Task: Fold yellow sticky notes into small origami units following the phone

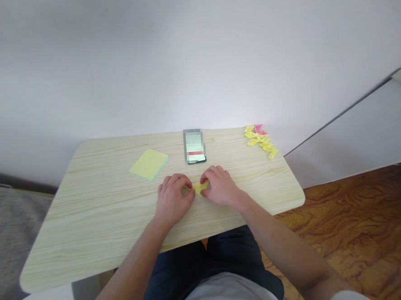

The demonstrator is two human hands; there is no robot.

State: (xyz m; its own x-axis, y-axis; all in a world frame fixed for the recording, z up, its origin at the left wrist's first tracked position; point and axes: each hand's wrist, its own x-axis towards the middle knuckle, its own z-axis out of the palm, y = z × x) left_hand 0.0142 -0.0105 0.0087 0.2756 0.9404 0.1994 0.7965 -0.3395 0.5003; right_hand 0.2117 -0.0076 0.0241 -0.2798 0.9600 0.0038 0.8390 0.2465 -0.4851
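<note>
A small piece of folded yellow paper [199, 187] is held between my two hands, just over the table [100, 228]. My left hand [174, 197] pinches its left end between thumb and fingers. At the other end, the thumb and fingertips of my right hand [219, 185] close on the paper. Parts of the folds are hidden by my fingers. Up and to the left lies a stack of square paper [149, 164], yellow on top with a green edge below.
Behind my hands a phone [195, 146] lies near the wall [195, 60], its screen blurred. Several folded yellow paper pieces [264, 144] and a pink folded piece [259, 129] sit at the table's far right corner. My legs [180, 271] are under the front edge.
</note>
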